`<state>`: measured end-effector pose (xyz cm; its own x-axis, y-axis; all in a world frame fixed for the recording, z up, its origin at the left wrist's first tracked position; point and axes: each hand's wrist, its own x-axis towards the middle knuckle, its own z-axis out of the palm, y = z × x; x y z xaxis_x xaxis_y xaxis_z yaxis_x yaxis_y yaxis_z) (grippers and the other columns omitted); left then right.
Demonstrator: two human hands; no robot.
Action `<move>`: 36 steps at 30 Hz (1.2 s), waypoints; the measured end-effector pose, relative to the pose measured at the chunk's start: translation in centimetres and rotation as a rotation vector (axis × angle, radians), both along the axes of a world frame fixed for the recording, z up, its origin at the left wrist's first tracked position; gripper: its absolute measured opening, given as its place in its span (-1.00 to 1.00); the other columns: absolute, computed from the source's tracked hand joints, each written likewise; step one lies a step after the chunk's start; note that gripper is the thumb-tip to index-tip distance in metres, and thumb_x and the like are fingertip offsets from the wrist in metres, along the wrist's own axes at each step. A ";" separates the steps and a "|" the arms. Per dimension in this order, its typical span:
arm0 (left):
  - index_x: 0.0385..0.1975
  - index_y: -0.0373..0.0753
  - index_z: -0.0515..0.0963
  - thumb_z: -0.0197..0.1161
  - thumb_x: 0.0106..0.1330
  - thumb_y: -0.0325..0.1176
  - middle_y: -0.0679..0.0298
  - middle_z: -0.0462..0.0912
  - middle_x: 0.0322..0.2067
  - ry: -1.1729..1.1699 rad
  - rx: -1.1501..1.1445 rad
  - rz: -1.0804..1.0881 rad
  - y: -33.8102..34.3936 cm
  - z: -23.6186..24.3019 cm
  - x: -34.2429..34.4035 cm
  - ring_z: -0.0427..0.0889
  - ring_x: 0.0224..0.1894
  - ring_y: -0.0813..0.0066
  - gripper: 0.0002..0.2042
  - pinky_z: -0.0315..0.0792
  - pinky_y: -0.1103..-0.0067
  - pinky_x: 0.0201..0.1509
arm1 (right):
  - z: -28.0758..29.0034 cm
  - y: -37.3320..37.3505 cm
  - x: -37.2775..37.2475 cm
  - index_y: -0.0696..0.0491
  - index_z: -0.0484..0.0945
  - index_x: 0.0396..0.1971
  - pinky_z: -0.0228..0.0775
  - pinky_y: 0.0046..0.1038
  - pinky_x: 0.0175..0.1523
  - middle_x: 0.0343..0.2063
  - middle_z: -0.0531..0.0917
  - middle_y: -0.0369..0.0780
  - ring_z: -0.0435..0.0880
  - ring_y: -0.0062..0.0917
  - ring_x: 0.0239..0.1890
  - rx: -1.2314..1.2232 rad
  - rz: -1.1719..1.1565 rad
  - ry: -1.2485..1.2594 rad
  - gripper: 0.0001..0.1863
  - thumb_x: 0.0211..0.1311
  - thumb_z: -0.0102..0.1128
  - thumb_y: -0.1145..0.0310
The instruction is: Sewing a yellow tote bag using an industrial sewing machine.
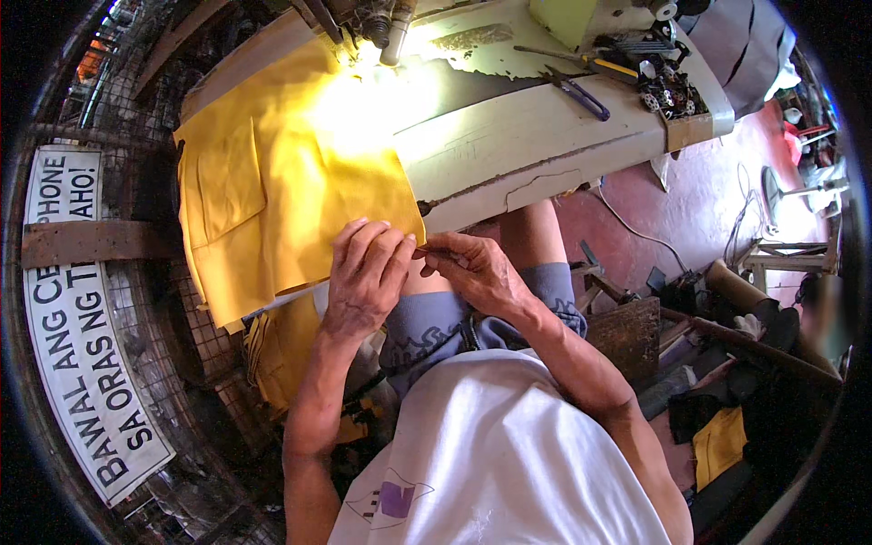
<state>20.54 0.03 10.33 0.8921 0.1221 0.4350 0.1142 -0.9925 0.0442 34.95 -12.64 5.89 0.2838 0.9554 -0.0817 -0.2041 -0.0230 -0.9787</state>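
Note:
A large piece of yellow fabric [227,163] lies over the left part of the sewing table and hangs past its front edge. My left hand [366,277] is closed on the near edge of this cloth, close to its right corner, with the fingertips bent over it. Just beside that corner, my right hand [481,274] is closed in a pinch, its fingertips almost meeting the left ones. What the right fingers hold is too small to make out. Beyond the hands, the sewing machine's needle end [381,36] stands over the cloth in a bright lamp glare.
Dark-handled snips [581,95] and a yellow-handled tool [613,68] lie on the white sewing table [509,154]. A box of metal bobbins [677,95] sits at its right end. Wire mesh with a white sign [86,318] borders the left. Rolls and scraps [727,381] crowd the lower right.

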 end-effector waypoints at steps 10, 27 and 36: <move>-0.09 -0.34 0.50 0.32 0.06 -0.57 0.09 0.51 -0.17 -0.100 -0.137 0.014 -0.1 -0.1 0.0 0.51 -0.03 0.04 -0.64 0.41 0.15 0.12 | 2.6 0.0 1.5 0.15 0.60 -0.07 0.50 -0.35 -0.06 -0.09 0.64 -0.08 0.66 -0.21 -0.19 0.255 -0.265 -1.065 -0.64 0.06 0.29 0.50; -0.03 -0.31 0.46 0.18 0.27 -0.48 0.04 0.53 -0.06 0.181 -0.483 -0.040 2.5 3.3 0.3 0.49 0.08 0.05 -0.73 0.39 0.27 0.23 | 3.0 2.1 2.9 0.20 0.55 -0.10 0.42 -0.23 0.23 -0.05 0.59 -0.06 0.54 -0.19 0.17 0.583 0.018 -1.537 -0.55 -0.04 0.11 0.32; 0.12 -0.31 0.46 0.20 0.29 -0.31 0.04 0.47 0.15 0.131 -0.156 0.194 5.8 2.0 2.6 0.39 0.26 0.07 -0.59 0.22 0.22 0.40 | 3.9 2.2 3.8 0.22 0.58 -0.08 0.50 -0.21 0.19 -0.01 0.62 -0.02 0.60 -0.18 0.14 0.553 0.136 -1.500 -0.57 -0.01 0.16 0.38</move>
